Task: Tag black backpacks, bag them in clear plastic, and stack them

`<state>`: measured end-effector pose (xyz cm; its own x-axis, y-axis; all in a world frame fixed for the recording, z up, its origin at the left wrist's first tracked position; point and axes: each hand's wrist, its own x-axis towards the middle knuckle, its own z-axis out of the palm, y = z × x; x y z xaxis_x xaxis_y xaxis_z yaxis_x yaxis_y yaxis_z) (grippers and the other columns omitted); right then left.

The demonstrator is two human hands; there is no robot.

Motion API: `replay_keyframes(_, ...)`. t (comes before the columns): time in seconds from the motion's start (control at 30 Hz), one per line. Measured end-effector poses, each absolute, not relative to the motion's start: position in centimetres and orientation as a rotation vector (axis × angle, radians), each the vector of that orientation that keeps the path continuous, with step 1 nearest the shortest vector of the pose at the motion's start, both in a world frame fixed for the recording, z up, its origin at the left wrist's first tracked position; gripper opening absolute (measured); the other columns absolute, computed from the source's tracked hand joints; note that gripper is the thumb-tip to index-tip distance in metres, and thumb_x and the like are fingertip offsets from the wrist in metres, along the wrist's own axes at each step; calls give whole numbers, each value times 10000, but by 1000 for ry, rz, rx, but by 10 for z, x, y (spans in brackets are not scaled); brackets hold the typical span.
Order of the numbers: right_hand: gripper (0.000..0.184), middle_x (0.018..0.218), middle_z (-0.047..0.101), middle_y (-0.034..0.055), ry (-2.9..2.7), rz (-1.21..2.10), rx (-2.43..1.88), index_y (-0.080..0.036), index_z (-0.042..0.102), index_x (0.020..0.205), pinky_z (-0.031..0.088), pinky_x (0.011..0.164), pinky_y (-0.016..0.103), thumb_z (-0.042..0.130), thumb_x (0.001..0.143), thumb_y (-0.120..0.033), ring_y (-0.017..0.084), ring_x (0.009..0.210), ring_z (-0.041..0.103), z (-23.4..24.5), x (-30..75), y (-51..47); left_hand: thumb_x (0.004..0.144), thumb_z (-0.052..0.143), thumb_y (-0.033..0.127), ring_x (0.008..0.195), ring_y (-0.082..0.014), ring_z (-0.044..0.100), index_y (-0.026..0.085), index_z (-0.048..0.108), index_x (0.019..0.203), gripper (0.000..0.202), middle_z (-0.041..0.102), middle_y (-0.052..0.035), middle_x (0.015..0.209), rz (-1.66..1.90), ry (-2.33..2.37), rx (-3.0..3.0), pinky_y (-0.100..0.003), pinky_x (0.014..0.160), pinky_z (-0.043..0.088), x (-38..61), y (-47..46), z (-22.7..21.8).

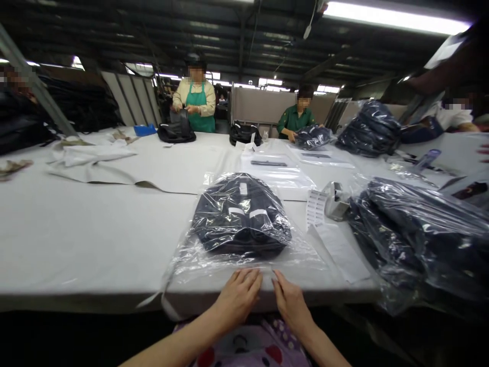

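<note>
A dark navy item, apparently a fabric bag with two pale strips on it [263, 237], lies inside a clear plastic bag [305, 260] in front of me. The plastic bag's near edge reaches almost to the table's front edge. My left hand [241, 294] is closed at that edge, its fingers pressed together on the film. Just right of it, my right hand [291, 302] pinches the same edge between thumb and fingers. A small gap separates the two hands. Whatever detail of the film sits under the fingertips is hidden.
Wrapped dark items [416, 229] are piled at right, beside a tape dispenser [336, 201] and a label sheet [315, 208]. Flat plastic bags [273, 165] lie beyond. Two co-workers [200, 104] handle dark bags across the white table [95, 229]. A blue tray [144, 130] stands far left.
</note>
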<state>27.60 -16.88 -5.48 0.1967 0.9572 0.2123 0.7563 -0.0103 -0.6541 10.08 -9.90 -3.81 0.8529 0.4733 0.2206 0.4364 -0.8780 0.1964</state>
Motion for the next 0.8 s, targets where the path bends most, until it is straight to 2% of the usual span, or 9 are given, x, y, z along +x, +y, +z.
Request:
replay_keyframes(0.13,518,1260,530,208,-1551,-51,-1856,-70,442,1305,437,951,475,264,928,-377,308,1159,507,-73,289,-133,782,632,422,1151,-336,458,171,394,1331,649,419,-162,1366,336,907,2878,-507,955,386,123,-95,-53)
replay_keyframes(0.2,541,1296,485,236,-1545,-202,-1871,-34,427,1305,405,958,541,282,918,-383,361,1212,433,-78,298,-120,773,638,442,1122,-338,480,192,422,1314,634,468,-171,1314,340,965,2868,-514,936,393,133,-93,-60)
replay_keyframes(0.27,525,1334,444,231,-1562,-319,-1904,-45,414,1318,384,961,568,323,907,-359,383,1244,377,-77,305,-112,773,630,468,1121,-331,487,197,440,1298,620,511,-170,1262,346,989,2847,-513,936,394,143,-90,-64)
replay_keyframes(0.37,491,1355,430,196,-1656,-446,-2012,-135,417,1337,399,961,516,447,868,-277,358,1228,403,-69,310,-105,758,622,533,1090,-308,515,165,463,1263,645,540,-156,1222,343,981,2839,-481,928,418,151,-86,-64)
replay_keyframes(0.47,539,1352,421,212,-1719,-551,-2131,-163,446,1324,404,950,507,554,796,-199,376,1225,406,-62,313,-102,810,541,558,1182,-287,455,172,480,1221,567,472,-121,1317,403,837,2917,-459,992,375,151,-84,-68)
replay_keyframes(0.53,567,1350,440,179,-1780,-590,-2133,-201,453,1320,397,955,523,554,767,-129,382,1248,381,-62,314,-100,839,490,563,1257,-321,370,203,484,1201,510,390,-100,1394,438,737,2984,-523,1024,313,149,-85,-76)
replay_keyframes(0.63,612,1353,458,118,-1855,-550,-2066,-238,459,1311,403,977,490,497,741,-20,354,1264,376,-65,314,-90,829,467,601,1243,-401,362,200,469,1202,548,371,-154,1395,442,725,3061,-627,969,291,145,-92,-92)
replay_keyframes(0.7,599,1365,430,151,-1802,-509,-2074,-209,469,1302,438,949,452,493,741,2,357,1247,399,-66,311,-80,822,457,616,1248,-417,346,185,452,1217,585,357,-188,1395,447,724,3101,-629,958,285,144,-99,-98)
replay_keyframes(0.8,581,1342,403,219,-1714,-476,-2078,-167,456,1302,489,869,427,558,745,-36,370,1187,456,-64,305,-69,786,487,646,1266,-404,322,190,472,1192,610,376,-165,1390,517,757,3125,-596,972,269,143,-105,-96)
